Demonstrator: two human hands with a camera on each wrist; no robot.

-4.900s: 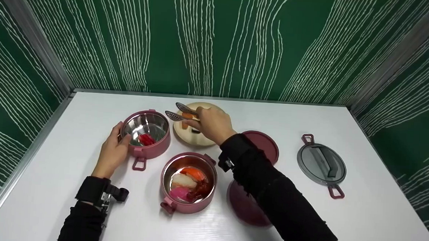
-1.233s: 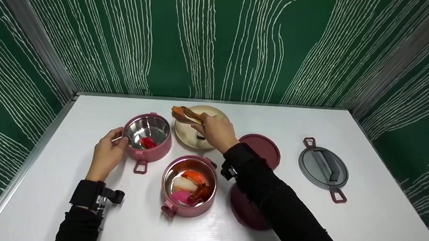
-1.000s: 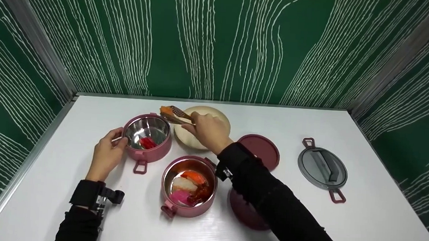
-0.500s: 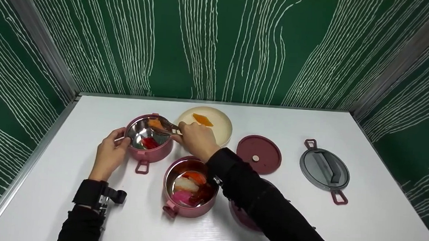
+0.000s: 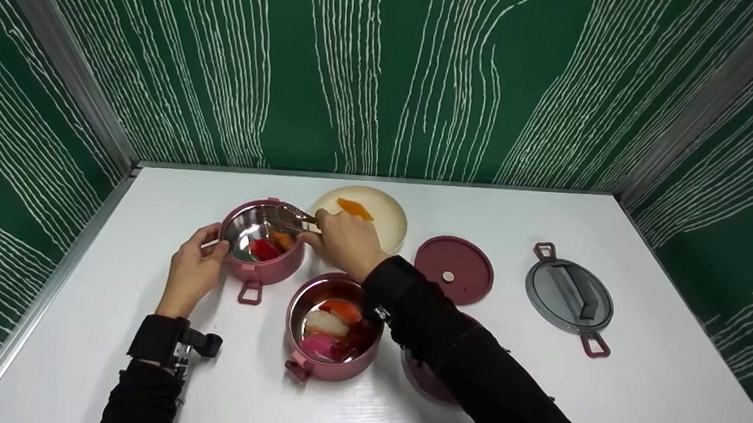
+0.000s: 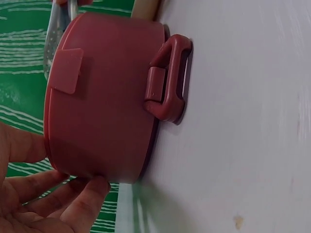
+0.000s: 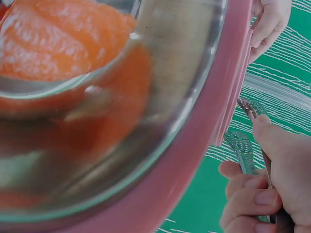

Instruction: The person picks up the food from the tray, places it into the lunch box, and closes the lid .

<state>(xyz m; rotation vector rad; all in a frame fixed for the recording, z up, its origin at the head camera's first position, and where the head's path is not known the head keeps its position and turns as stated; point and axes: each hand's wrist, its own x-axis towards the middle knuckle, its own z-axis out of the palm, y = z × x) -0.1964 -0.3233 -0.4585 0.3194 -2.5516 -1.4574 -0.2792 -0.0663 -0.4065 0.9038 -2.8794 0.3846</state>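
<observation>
Left fingers [image 6: 90, 204] grip round pink steel-lined pot [image 6: 109, 102], likely steadying it. Right fingers [image 7: 247, 200] clamp perforated metal tongs [image 7: 241, 144] over it.

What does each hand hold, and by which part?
Right hand: perforated metal tongs, by their arms. Left hand: round pink metal-lined pot, by its rim and wall.
</observation>
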